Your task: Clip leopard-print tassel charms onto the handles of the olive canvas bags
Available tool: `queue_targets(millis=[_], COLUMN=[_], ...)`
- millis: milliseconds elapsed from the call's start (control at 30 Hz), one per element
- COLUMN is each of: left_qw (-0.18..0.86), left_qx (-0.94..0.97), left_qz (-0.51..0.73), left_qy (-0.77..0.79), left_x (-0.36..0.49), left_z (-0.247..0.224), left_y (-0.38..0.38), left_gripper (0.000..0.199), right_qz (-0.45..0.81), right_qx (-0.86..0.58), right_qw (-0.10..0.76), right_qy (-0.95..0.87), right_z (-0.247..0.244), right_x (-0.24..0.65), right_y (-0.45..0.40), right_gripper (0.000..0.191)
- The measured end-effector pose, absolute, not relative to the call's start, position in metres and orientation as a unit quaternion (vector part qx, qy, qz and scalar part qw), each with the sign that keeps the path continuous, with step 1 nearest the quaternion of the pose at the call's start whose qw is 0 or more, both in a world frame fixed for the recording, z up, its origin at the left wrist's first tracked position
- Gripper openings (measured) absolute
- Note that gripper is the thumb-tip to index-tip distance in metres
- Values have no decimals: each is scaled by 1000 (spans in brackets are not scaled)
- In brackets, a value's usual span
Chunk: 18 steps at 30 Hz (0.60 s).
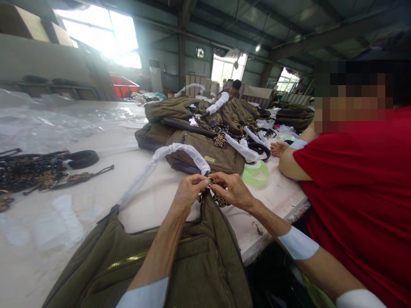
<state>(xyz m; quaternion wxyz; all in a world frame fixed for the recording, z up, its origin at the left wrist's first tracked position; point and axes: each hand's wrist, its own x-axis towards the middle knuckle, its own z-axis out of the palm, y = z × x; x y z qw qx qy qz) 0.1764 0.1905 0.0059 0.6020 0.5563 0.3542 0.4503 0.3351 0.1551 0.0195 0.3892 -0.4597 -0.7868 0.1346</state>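
Observation:
An olive-green handbag with brass zippers lies in front of me, its handle wrapped in white paper. At the right end of that handle, my left hand and my right hand meet, both pinching a small metal ring. A leopard-print charm hangs just below my right fingers, partly hidden by them. Whether the ring is opened or closed is too small to tell.
A heap of similar olive bags fills the table's middle. Beaded dark straps and clear plastic lie at left. A green tape roll sits right of the heap. A person in a red shirt is close on my right.

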Motion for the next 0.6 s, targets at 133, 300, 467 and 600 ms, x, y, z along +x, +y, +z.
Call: queue_targets(millis=[133, 300, 467, 600], left_qw=[621, 536, 576, 617], left_qx=[546, 515, 544, 530], left_qz=[431, 457, 375, 360], left_qy=[360, 488, 482, 458], left_x=[176, 176, 182, 182], left_z=[7, -1, -3, 1], left_y=[190, 193, 190, 187], left_gripper=[27, 29, 25, 29], right_qz=[94, 65, 28, 20], right_qx=[-462, -481, -486, -474], right_qw=[383, 367, 369, 370], right_qy=[-794, -794, -792, -799], right_z=[18, 14, 5, -4], right_x=[339, 351, 362, 363], right_y=[153, 150, 147, 147], right_gripper=[25, 26, 26, 25])
